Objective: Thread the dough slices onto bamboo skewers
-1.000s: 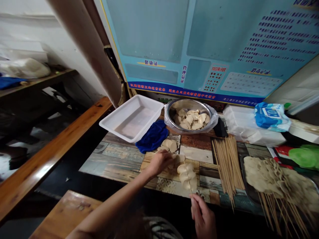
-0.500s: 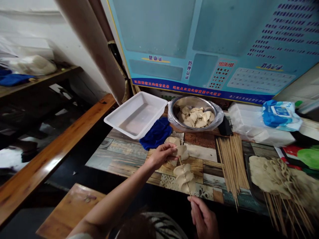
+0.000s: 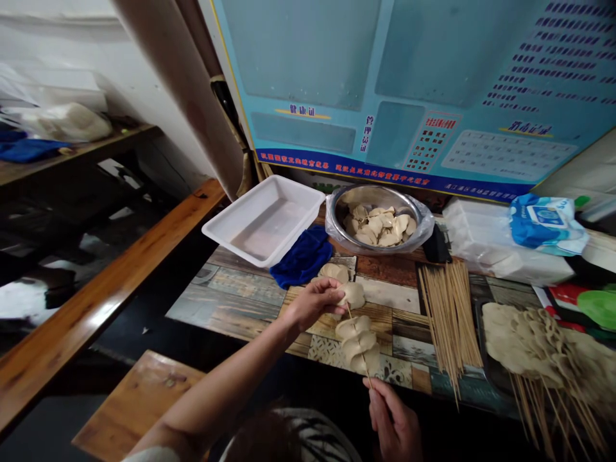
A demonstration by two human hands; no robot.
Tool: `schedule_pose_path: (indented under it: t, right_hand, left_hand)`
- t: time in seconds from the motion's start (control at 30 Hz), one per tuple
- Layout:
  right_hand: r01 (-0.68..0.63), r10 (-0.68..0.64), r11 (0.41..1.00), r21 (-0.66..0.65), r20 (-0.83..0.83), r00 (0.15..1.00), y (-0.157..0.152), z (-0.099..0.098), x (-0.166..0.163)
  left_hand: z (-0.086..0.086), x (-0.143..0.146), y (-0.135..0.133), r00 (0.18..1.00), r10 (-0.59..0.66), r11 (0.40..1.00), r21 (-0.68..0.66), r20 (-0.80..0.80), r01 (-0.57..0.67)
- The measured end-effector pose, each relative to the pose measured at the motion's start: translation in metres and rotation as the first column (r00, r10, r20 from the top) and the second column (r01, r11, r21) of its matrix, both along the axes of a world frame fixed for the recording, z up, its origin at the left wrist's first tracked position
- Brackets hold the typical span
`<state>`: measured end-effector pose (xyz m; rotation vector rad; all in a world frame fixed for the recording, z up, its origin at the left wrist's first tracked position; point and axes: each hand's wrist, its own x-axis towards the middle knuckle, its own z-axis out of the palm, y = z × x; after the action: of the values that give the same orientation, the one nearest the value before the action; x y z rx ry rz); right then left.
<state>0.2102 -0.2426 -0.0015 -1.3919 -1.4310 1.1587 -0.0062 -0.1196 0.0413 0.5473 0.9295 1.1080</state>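
My left hand pinches a pale round slice at the tip of a thin bamboo skewer. Three more slices sit threaded lower on that skewer. My right hand grips the skewer's near end at the table's front edge. A small pile of loose slices lies on the table just beyond my left hand, next to a blue cloth.
A steel bowl of slices and a white plastic tray stand at the back. Loose skewers lie to the right, beside a tray of finished skewers. Plastic packs sit far right. A wooden bench runs along the left.
My left hand lifted a slice from the loose pile and brought it onto the skewer's tip. The camera view shifted slightly; my right hand kept its grip.
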Motion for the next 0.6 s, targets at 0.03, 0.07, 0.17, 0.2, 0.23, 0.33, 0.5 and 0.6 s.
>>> schedule_pose_path:
  t: [0.03,0.07,0.17,0.2,0.23,0.33,0.5,0.6]
  right_hand:
    - [0.001,-0.001,1.0,0.001,0.002,1.0,0.0,-0.001,0.0]
    - [0.001,-0.001,1.0,0.0,0.004,1.0,0.0,-0.001,0.0]
    - [0.004,-0.004,1.0,0.001,0.014,1.0,0.0,-0.002,0.0]
    - [0.007,-0.007,1.0,0.005,0.013,1.0,0.0,-0.002,-0.001]
    - [0.011,-0.011,1.0,0.009,0.01,1.0,0.0,-0.002,-0.001]
    - [0.028,-0.028,1.0,0.009,0.0,1.0,0.001,-0.001,-0.003]
    - [0.017,-0.018,0.999,0.03,0.024,1.0,0.002,-0.001,-0.003]
    - [-0.055,0.054,0.998,0.025,0.073,0.996,0.005,-0.001,-0.001]
  left_hand:
    - [-0.001,0.0,0.0,1.0,-0.017,1.0,-0.016,0.02,0.017]
    - [-0.001,0.0,-0.001,0.999,-0.03,0.999,-0.025,0.033,0.031]
    - [-0.001,0.001,-0.002,0.999,-0.044,0.999,-0.015,0.032,0.044]
    - [-0.001,0.002,-0.003,0.999,-0.043,0.999,0.002,0.019,0.043]
    - [0.0,0.002,-0.003,0.999,-0.037,0.999,0.027,-0.004,0.037]
    - [0.004,0.004,-0.005,0.993,0.005,0.99,0.138,-0.121,0.012]
    - [0.006,0.007,-0.009,0.967,0.013,0.972,0.231,-0.255,0.047]
    - [0.003,0.01,-0.011,0.963,-0.011,0.979,0.195,-0.271,0.067]
